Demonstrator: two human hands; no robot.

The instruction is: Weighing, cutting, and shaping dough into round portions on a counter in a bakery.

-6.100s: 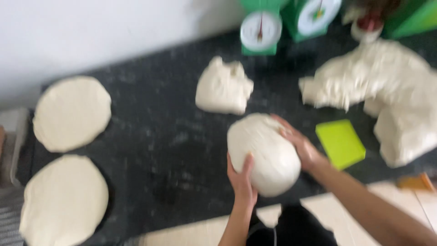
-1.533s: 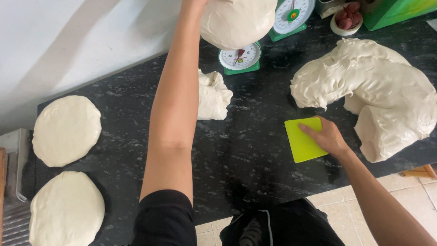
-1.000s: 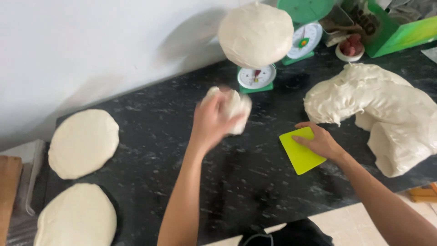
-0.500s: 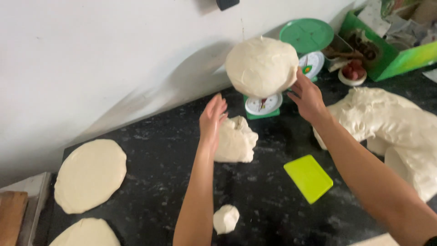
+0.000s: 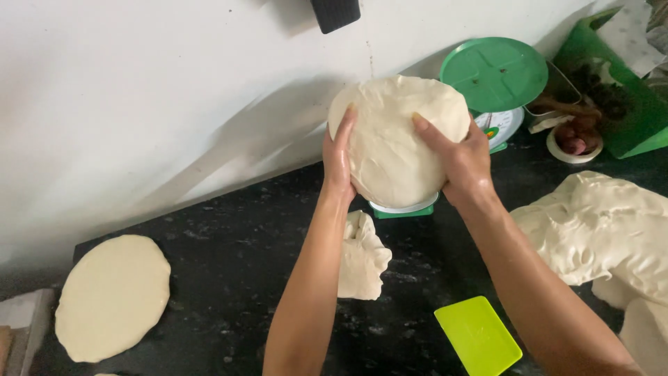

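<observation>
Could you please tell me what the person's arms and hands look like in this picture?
Both forearms are bare, with no sleeves in view. The left hand and right hand wear no gloves, and no rings, watch or bracelets show. The right hand looks slightly shiny.

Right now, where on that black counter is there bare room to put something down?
The widest bare patch lies between the flat disc and the small lump. A narrower one runs along the wall behind it. The right is crowded: scales, scraper, big dough mass. Both hands grip the dough ball.
</observation>
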